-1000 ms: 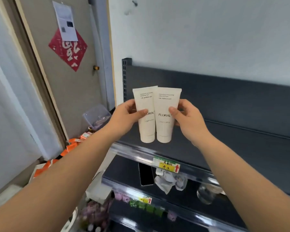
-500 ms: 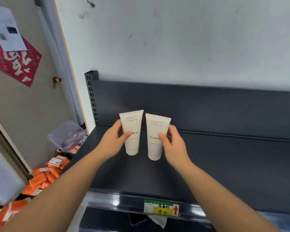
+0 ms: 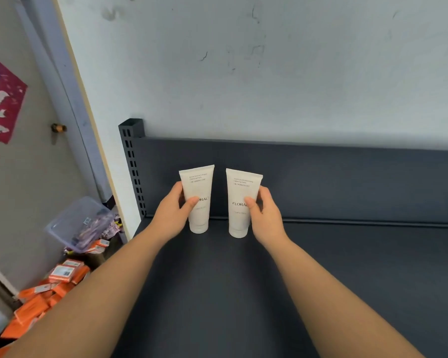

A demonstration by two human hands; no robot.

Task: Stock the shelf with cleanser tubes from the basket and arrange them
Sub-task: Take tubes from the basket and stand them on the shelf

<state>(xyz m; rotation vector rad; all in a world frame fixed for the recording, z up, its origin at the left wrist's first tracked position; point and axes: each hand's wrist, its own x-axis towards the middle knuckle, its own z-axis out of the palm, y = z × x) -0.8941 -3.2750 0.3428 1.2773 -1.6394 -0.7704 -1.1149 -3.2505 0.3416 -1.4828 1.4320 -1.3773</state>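
Note:
Two white cleanser tubes marked FLORAL stand cap-down near the back of the dark shelf (image 3: 347,267). My left hand (image 3: 172,213) grips the left cleanser tube (image 3: 198,187), which stands close to the shelf's back panel. My right hand (image 3: 265,215) grips the right cleanser tube (image 3: 242,187), a small gap away from the first and slightly nearer to me. Both tubes are upright, the right one leaning a little. The basket is not in view.
The shelf's slotted upright post (image 3: 131,161) rises at the back left corner, with a pale wall above. Left of the shelf, on the floor, lie a clear plastic bin (image 3: 75,223) and several orange boxes (image 3: 62,273). The shelf stretches to the right.
Both hands carried the tubes from in front of the shelf edge down and back onto the shelf. The tubes, first side by side and touching, now stand apart.

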